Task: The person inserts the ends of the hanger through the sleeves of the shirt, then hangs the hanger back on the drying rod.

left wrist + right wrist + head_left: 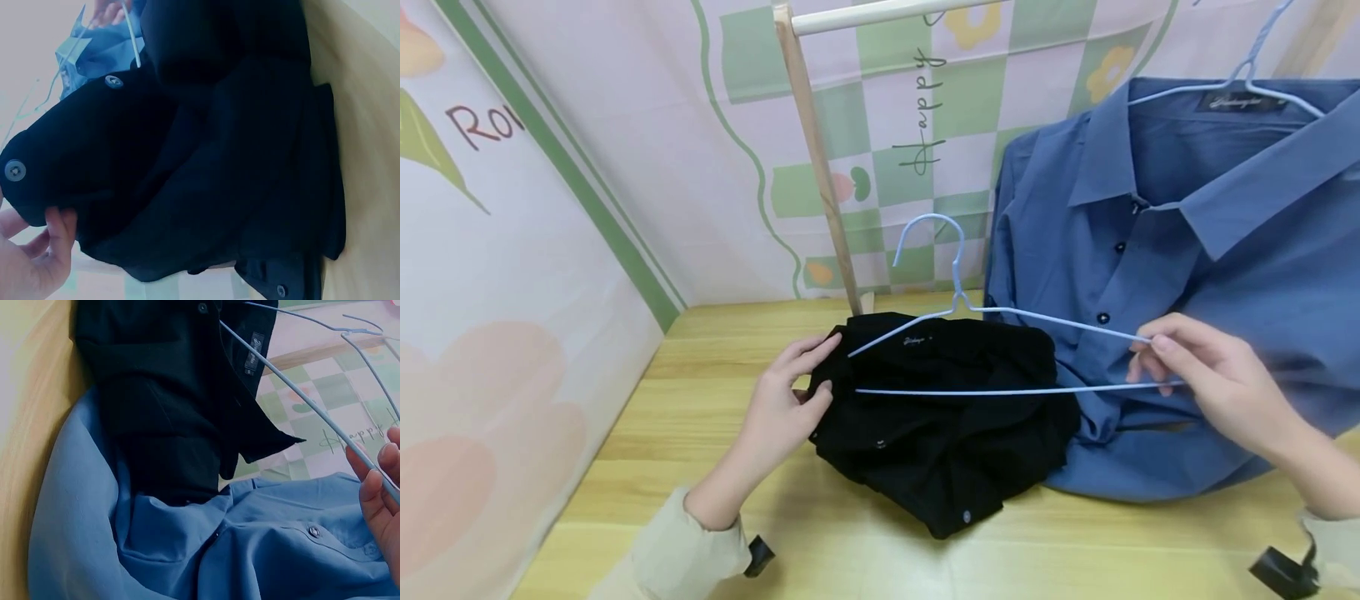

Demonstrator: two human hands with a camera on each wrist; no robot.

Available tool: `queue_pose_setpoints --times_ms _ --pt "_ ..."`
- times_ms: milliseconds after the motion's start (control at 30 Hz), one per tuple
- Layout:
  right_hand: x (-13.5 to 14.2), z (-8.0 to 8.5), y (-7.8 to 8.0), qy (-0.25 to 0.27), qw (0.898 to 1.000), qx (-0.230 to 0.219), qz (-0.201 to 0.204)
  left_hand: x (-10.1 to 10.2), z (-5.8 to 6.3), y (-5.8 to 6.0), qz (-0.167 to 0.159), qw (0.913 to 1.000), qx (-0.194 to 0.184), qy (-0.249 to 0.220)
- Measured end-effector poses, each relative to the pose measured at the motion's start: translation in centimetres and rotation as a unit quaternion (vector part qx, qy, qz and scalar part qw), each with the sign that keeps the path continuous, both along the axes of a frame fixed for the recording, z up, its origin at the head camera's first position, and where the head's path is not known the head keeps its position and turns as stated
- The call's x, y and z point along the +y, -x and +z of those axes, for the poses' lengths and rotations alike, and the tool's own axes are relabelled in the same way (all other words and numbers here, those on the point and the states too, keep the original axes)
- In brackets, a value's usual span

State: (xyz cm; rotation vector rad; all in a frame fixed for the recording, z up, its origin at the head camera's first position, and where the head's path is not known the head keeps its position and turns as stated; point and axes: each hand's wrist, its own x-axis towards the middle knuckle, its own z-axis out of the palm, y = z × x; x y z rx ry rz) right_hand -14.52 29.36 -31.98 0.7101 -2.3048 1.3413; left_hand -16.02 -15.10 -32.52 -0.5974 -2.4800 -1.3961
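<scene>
A black shirt [955, 467] sits bunched on the wooden table, its collar end raised. My left hand [786, 392] pinches the shirt's edge at its left side, also plain in the left wrist view beside a button. My right hand [1225, 383] grips the right end of a light blue wire hanger [1037, 315]. The hanger's left end goes into the neck opening of the black shirt, and that tip is hidden by cloth. Its hook points up, away from me. In the right wrist view the hanger's bar [294, 390] runs from my fingers into the shirt.
A blue shirt [1075, 225] hangs on another light blue hanger [1247, 83] at the right, its lower part on the table. A rack with a wooden post [820, 158] and white rail [887, 12] stands behind. Patterned cloth [572, 275] lines the back and left.
</scene>
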Motion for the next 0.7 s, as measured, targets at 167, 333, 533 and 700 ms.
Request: queue_pose_setpoints --times_ms 167,333,533,700 --pt "-0.4 -0.4 0.4 -0.009 0.999 0.019 0.046 0.4 -0.1 -0.3 -0.01 0.9997 0.017 -0.013" --pt "-1.1 -1.1 0.5 -0.017 0.997 0.044 0.058 0.9 0.0 -0.6 -0.01 0.999 0.023 -0.038" --pt "-2.4 -1.6 0.3 -0.019 0.996 0.062 0.058 1.5 0.3 -1.1 -0.024 0.9971 0.021 -0.069" --pt "-3.2 -2.0 -0.1 -0.007 0.996 0.074 0.053 2.1 0.5 -1.2 -0.027 0.996 0.025 -0.082"
